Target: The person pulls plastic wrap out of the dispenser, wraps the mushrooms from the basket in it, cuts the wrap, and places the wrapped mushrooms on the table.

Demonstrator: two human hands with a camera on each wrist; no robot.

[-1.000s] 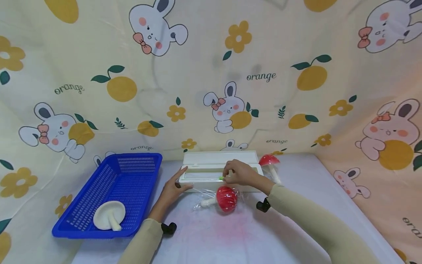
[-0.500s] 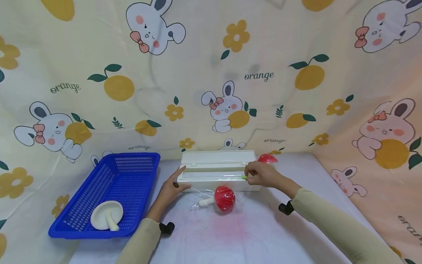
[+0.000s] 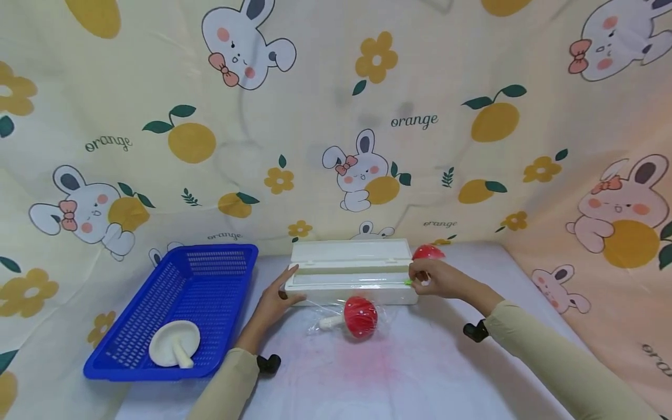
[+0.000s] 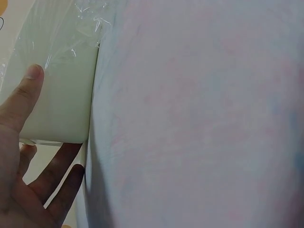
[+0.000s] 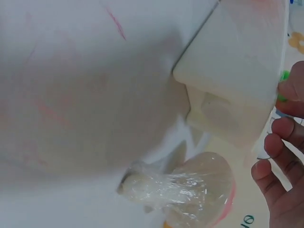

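Note:
A white cling film dispenser [image 3: 336, 297] lies across the table with its lid [image 3: 350, 251] raised at the back. Its left end is held by my left hand [image 3: 274, 298]; in the left wrist view the thumb presses the film-covered front [image 4: 61, 95] while fingers lie against the end. At the other end, my right hand [image 3: 441, 279] pinches the small green slide cutter [image 3: 408, 282], partly hidden by the fingers. In front of the dispenser lies a red-capped toy mushroom [image 3: 361, 318] under clear film that still joins the dispenser's front.
A blue plastic basket [image 3: 90, 368] stands on the left with a white toy mushroom [image 3: 174, 344] inside. Behind my right hand is another red-capped mushroom [image 3: 429, 252], its stem hidden in the head view. A printed cloth [image 3: 315, 116] hangs behind the white-covered table [image 3: 315, 385].
My right hand has slid the green cutter rightward along the dispenser, from past its middle to its right end. My left hand keeps its hold on the left end.

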